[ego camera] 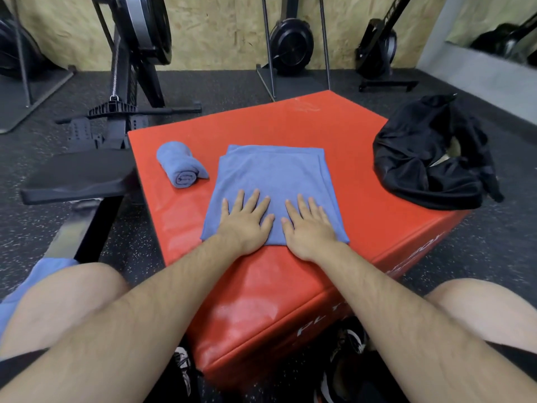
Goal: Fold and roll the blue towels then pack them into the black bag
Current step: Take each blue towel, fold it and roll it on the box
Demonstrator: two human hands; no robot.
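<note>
White lettering on the near side face of the red plyo box [255,289] begins "PL"; the rest cannot be read. At the near edge of the box top, the left hand [247,221] and right hand [311,226] lie flat with fingers [255,196] spread, pressing the near end of the folded blue towel [276,170]. The towel is a smooth rectangle that extends beyond them. A rolled blue towel [180,167] lies on the left side of the box top, and the crumpled black bag [421,161] sits at its right corner.

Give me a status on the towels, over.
Left hand and right hand open, pressing flat on folded towel. Rolled towel lies left of it. Black bag at right, path clear.
</note>
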